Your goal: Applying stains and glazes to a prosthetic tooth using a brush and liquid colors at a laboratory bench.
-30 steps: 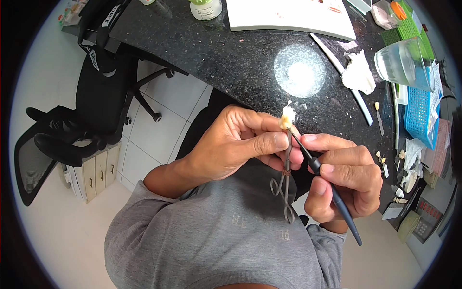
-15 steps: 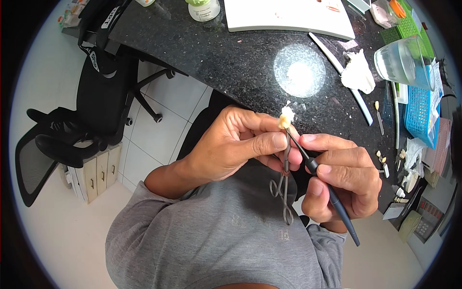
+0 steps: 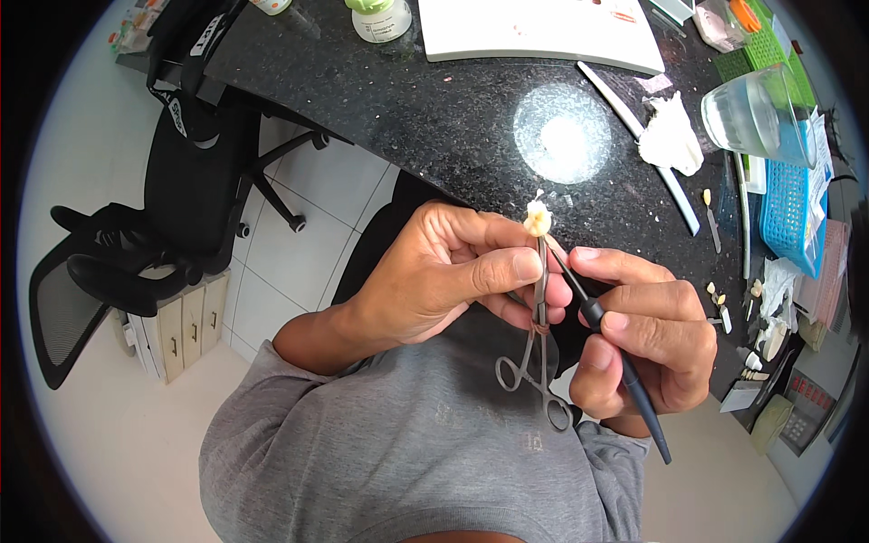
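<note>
My left hand [image 3: 439, 276] grips steel locking forceps [image 3: 543, 357] between thumb and fingers, their ring handles hanging below and a band wrapped around the shanks. At the jaws' upper end sits a small cream-yellow, tooth-like piece [image 3: 537, 220] with whiter material on top. My right hand [image 3: 656, 339] holds a slim dark-handled tool [image 3: 634, 389] like a pen, its thin point angled up to just beside the forceps' jaws under the piece; whether it touches cannot be told. My left fingertips are close to that point.
The dark speckled worktop [image 3: 453, 127] carries a white slab [image 3: 534, 32], a lidded jar [image 3: 376, 23], crumpled tissue [image 3: 670, 136], a water glass [image 3: 742, 118], a blue basket [image 3: 787, 213] and several small pieces at the right. A black chair [image 3: 195, 190] stands at left.
The forceps have turned slightly, their rings swinging out and lower, and the cream piece shows a different face. The dark tool's point has shifted slightly right.
</note>
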`<move>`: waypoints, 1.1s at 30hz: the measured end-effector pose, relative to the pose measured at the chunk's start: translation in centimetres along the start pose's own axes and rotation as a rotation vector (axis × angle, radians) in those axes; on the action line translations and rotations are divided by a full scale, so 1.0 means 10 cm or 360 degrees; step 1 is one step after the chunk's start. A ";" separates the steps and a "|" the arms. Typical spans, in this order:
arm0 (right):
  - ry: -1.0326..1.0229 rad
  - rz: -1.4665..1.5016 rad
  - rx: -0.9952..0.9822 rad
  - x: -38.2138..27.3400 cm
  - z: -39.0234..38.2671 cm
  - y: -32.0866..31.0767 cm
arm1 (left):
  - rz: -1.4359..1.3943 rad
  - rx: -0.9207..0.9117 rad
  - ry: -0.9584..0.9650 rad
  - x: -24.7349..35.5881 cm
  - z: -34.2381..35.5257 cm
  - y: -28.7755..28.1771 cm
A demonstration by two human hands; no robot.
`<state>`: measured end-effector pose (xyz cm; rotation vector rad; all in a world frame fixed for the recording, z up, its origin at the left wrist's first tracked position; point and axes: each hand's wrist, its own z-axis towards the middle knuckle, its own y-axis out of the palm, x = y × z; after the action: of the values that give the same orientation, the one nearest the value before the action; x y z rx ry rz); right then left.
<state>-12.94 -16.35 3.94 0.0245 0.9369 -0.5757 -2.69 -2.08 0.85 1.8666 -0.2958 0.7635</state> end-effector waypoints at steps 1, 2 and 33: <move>-0.0025 -0.0009 0.0013 0.01 0.00 0.01 | -0.0001 -0.0001 -0.0002 0.00 0.00 0.00; -0.0050 -0.0018 0.0026 0.01 0.00 0.02 | -0.0018 -0.0003 -0.0002 0.00 0.01 0.00; -0.0038 -0.0059 0.0110 0.01 0.03 0.07 | -0.0117 -0.0145 0.0002 -0.03 -0.01 -0.08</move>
<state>-12.36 -15.84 3.87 0.0625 0.8957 -0.6415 -2.52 -1.72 0.09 1.7810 -0.2554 0.6903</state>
